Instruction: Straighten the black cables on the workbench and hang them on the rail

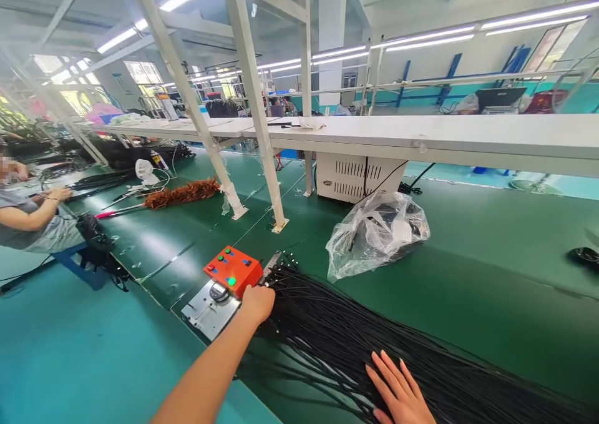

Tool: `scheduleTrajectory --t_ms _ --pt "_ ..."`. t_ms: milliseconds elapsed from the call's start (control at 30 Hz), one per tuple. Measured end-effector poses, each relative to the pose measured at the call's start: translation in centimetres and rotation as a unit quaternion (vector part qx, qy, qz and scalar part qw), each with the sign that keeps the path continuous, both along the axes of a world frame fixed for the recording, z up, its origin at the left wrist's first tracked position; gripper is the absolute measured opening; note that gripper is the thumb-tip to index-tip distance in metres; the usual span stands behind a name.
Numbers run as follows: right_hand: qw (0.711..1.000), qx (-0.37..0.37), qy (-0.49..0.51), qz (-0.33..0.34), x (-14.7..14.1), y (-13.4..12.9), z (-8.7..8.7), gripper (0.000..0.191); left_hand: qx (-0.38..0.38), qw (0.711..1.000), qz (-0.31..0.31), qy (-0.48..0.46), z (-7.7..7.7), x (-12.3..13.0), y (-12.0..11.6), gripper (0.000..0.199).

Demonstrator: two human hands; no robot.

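A long bundle of thin black cables [346,324] lies across the green table, its loose ends gathered near an orange box. My left hand [259,302] is closed at the near side of those ends, next to the box; its fingers are curled away from view, so what it grips is hidden. My right hand [400,393] lies open on the cables farther along, fingers stretched out. The orange box [234,270] has green and red buttons. A metal plate [206,316] with a small round dial [218,292] sits in front of the box.
A clear plastic bag [379,233] with things inside rests behind the cables. White posts [255,99] hold up a shelf [444,133] above the table. A beige vented box [358,177] stands beneath it. A brown duster [182,193] and a co-worker [37,215] are at left.
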State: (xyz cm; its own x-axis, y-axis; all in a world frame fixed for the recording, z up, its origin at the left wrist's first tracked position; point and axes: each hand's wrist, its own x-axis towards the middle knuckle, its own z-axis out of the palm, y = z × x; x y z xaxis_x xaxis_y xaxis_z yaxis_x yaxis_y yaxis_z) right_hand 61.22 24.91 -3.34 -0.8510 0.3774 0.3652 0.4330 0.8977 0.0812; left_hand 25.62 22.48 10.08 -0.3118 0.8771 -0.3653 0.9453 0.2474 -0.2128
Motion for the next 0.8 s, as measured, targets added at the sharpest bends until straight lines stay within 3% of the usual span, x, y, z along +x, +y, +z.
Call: scheduleTrajectory --t_ms 200,333,467,567,667,733,800 --pt "0.996 -0.086 0.013 -0.037 -1.5 -0.3 0.3 0.025 0.057 0.997 -0.060 -0.008 -1.9 -1.7 1.0 0.019" --pt "0.990 -0.131 0.002 -0.048 -1.6 -0.1 0.5 0.022 0.110 0.993 -0.035 -0.014 -3.0 -2.2 1.2 0.020" --pt "0.990 -0.134 0.020 -0.041 -2.1 0.0 1.7 0.015 0.178 0.983 0.018 -0.039 -3.0 -1.3 0.0 0.025" --pt "0.980 -0.172 0.059 -0.080 -5.1 0.7 3.7 0.017 0.218 0.970 0.054 -0.096 -2.9 0.2 -0.9 0.022" --pt "0.957 -0.245 0.108 -0.108 -10.1 2.7 5.8 0.026 0.247 0.944 0.124 -0.183 -3.5 1.5 -0.8 0.017" --pt "0.945 -0.281 0.122 -0.115 -13.6 4.6 6.7 0.032 0.260 0.909 0.201 -0.257 -4.1 2.0 0.2 0.017" --pt "0.942 -0.290 0.127 -0.114 -16.5 6.7 6.9 0.037 0.258 0.855 0.289 -0.344 -4.8 2.4 1.5 0.019"
